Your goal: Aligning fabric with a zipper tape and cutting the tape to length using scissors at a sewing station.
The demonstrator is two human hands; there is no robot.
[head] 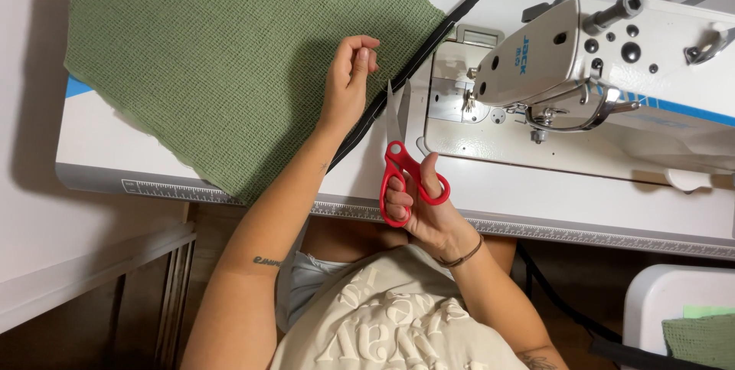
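Pinching something too fine to make out, perhaps a thread, the left hand (348, 83) keeps its thumb and fingertips pressed together just above the edge of the large green open-weave fabric piece (230, 63), which lies flat on the white sewing table (536, 201), left of the machine. A long black zipper-like strip (409, 71) runs along the fabric's right edge, passing under that hand. The right hand (421, 205) has its fingers curled through the loops of the red-handled steel scissors (398, 159), blades slightly parted and pointing up toward the pinched fingers.

As a judgement, the blade tips sit close to the left fingertips, so a hasty snip could nick them. The loose weave could also catch between the blades and get cut or frayed, since the tips hover just beside the fabric's edge and the strip.

Counted: one pair of scissors, one black strip, one white industrial sewing machine (612, 71), one large green piece on the table, and a second small green scrap (700, 339) on a white surface at lower right.
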